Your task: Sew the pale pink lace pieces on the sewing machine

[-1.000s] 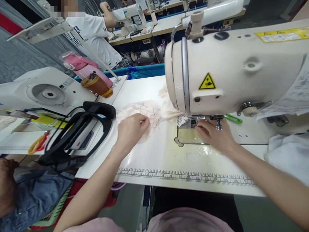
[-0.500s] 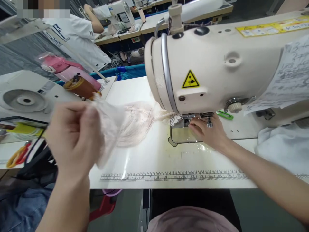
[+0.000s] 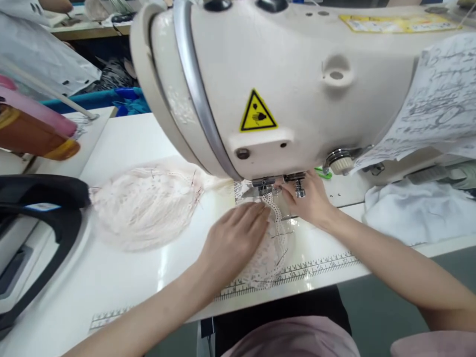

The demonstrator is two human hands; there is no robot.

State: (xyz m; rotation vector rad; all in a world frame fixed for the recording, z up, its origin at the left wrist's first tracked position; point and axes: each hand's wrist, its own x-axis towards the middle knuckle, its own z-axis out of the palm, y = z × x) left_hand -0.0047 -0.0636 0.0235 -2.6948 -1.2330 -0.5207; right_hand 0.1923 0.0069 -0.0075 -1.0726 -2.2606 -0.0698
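A pale pink lace piece (image 3: 266, 258) with a scalloped edge and dark thread ends lies in front of the presser foot (image 3: 263, 191). My left hand (image 3: 236, 238) covers part of it, fingers together and bent down onto the lace, thumb hidden. Beyond the foot, my right hand (image 3: 310, 201) has its fingers drawn in close to the needle area; its fingertips are partly hidden behind machine parts. More lace, a rounded pale pink piece (image 3: 148, 203), spreads on the table to the left, joined to a narrow strip running to the foot.
The sewing machine head (image 3: 290, 84) overhangs the work. White cloth (image 3: 420, 210) lies at right, near a green tool (image 3: 323, 173). A black curved frame (image 3: 70, 233), an amber container (image 3: 33, 131) and a pink bottle (image 3: 48, 111) stand left. A printed ruler (image 3: 320, 267) runs along the front edge.
My left hand has moved right and down from the raised lace at the left to the lace before the foot. The rounded piece now lies flat. My right hand stays by the foot; the view is closer.
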